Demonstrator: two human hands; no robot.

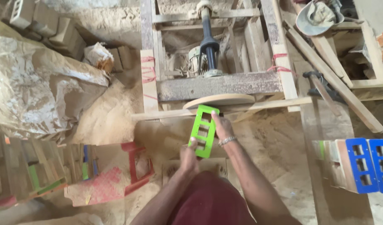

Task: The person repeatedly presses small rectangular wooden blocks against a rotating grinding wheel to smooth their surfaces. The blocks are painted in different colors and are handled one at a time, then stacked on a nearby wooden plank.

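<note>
Between both hands, a green block (204, 130) is gripped: a flat wooden piece with rectangular cut-outs, held upright and slightly tilted. The left hand (188, 157) closes its fingers on the near end, thumb on the green face. The right hand (222, 126) clamps the right edge higher up, fingers curled around it; a metal bracelet (227, 141) sits on that wrist. The block's far end touches, or nearly touches, the rim of a round wooden disc (220, 100); contact cannot be confirmed.

Just beyond the disc stands a rough wooden frame (218, 84) carrying a motor (196, 61) and a dark shaft (209, 39), with red string tied on its posts. A thin slat (166, 114) runs across under the disc. Sawdust (104, 116) covers the ground all around.

At far left lies a large dusty sack (37, 87). Near left, stacked wooden pieces (33, 171) with green and blue edges lie beside a red stool (135, 166). At right, blue blocks (366, 164) with the same cut-outs stand together, well apart from the hands. A hammer (321, 85) rests on planks at far right, and a cap (318, 16) lies at the far right corner.
</note>
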